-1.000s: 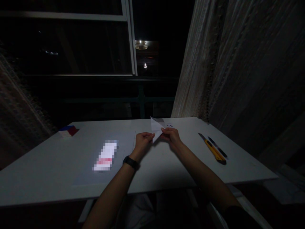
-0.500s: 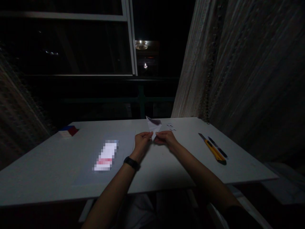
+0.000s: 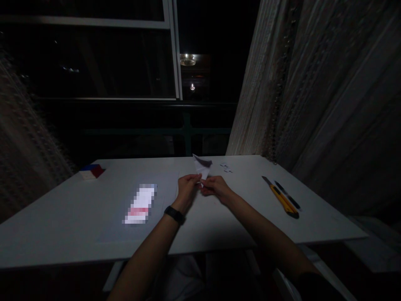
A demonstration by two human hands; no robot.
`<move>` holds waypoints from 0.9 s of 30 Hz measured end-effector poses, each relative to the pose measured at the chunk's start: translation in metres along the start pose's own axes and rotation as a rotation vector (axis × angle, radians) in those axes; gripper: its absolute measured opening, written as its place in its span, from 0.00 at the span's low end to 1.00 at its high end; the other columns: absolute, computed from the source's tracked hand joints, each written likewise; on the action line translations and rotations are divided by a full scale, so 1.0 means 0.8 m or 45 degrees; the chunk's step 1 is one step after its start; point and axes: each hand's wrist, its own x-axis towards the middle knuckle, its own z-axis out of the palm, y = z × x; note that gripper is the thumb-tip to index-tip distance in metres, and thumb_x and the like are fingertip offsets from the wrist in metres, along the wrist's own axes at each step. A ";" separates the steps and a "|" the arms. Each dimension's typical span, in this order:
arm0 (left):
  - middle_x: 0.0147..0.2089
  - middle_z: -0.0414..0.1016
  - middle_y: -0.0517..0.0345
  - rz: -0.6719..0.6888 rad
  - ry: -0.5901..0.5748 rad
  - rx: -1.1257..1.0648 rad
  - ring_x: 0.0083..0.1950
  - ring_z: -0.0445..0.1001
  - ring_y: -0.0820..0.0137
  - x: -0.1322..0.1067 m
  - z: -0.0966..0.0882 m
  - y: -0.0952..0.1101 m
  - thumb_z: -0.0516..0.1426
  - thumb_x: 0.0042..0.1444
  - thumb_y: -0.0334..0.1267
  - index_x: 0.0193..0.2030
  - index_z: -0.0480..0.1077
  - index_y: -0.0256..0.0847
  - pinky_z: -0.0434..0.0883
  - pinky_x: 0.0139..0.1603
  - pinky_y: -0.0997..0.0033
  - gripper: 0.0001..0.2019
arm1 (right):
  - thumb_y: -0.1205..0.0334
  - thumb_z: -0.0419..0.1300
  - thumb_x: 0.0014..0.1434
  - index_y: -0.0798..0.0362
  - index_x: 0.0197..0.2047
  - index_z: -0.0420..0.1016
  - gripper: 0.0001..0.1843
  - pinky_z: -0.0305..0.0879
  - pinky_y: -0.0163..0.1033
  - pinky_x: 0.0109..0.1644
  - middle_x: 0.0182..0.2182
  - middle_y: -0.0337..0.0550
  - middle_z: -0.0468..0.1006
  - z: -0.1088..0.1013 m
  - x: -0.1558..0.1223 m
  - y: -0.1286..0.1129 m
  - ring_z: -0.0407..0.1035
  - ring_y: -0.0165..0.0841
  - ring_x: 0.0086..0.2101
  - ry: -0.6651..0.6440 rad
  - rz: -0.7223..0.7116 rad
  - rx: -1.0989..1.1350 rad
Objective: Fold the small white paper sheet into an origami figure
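A folded white piece of paper [image 3: 203, 168] stands up between my two hands over the middle of the table, its wide end upward and its narrow end down at my fingers. My left hand [image 3: 188, 184] pinches the lower left of the paper. From the right, my right hand [image 3: 216, 187] grips the same narrow end with thumb and fingers, close against the left fingertips. A dark band [image 3: 174, 214] circles my left wrist. The paper's lowest tip is partly hidden by the fingers.
A lit phone [image 3: 140, 204] lies on a pale sheet [image 3: 171, 196] at left, with a coloured cube [image 3: 92, 172] beyond. On the right rest a yellow utility knife [image 3: 282, 200] and a dark pen [image 3: 288, 195]. Small dark bits [image 3: 226, 168] lie behind my right hand.
My right fingers have shifted slightly left, closer to the left fingertips at the paper's narrow end. The paper stays held in both hands, and the whole view has moved a little.
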 end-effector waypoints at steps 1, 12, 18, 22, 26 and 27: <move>0.23 0.73 0.53 -0.005 -0.005 -0.006 0.23 0.68 0.73 0.000 0.000 0.000 0.66 0.34 0.42 0.23 0.73 0.32 0.64 0.26 0.73 0.14 | 0.51 0.68 0.40 0.60 0.24 0.75 0.19 0.68 0.30 0.24 0.20 0.45 0.76 0.000 0.000 0.001 0.70 0.28 0.20 0.002 -0.009 -0.008; 0.23 0.73 0.52 0.052 0.100 0.116 0.25 0.68 0.73 0.003 0.000 0.000 0.66 0.32 0.43 0.24 0.74 0.31 0.63 0.26 0.74 0.16 | 0.51 0.70 0.36 0.60 0.21 0.73 0.19 0.66 0.31 0.22 0.20 0.46 0.77 0.005 0.000 0.001 0.70 0.28 0.19 0.013 -0.039 -0.058; 0.23 0.73 0.53 0.058 0.101 0.110 0.25 0.68 0.73 0.005 -0.001 -0.002 0.66 0.32 0.44 0.24 0.74 0.31 0.63 0.26 0.74 0.17 | 0.50 0.69 0.37 0.60 0.21 0.73 0.20 0.66 0.30 0.21 0.20 0.46 0.77 0.004 0.002 0.004 0.69 0.27 0.19 0.009 -0.057 -0.058; 0.24 0.73 0.52 0.082 0.104 0.118 0.26 0.68 0.73 0.006 -0.002 -0.004 0.66 0.32 0.45 0.24 0.74 0.32 0.63 0.27 0.74 0.17 | 0.50 0.68 0.38 0.59 0.22 0.73 0.19 0.65 0.29 0.21 0.21 0.45 0.77 0.004 0.003 0.005 0.69 0.27 0.19 -0.013 -0.049 -0.082; 0.24 0.73 0.52 0.057 0.118 0.096 0.25 0.67 0.73 0.008 -0.002 -0.006 0.66 0.32 0.45 0.25 0.74 0.31 0.63 0.26 0.74 0.17 | 0.50 0.69 0.36 0.59 0.20 0.71 0.20 0.65 0.30 0.20 0.18 0.44 0.75 0.006 0.004 0.007 0.68 0.27 0.18 0.004 -0.069 -0.068; 0.24 0.73 0.53 0.053 0.115 0.092 0.25 0.67 0.73 0.008 -0.002 -0.006 0.66 0.32 0.45 0.25 0.74 0.31 0.63 0.26 0.74 0.18 | 0.50 0.69 0.36 0.59 0.20 0.70 0.20 0.65 0.30 0.20 0.18 0.43 0.75 0.006 0.004 0.007 0.68 0.27 0.18 0.014 -0.070 -0.064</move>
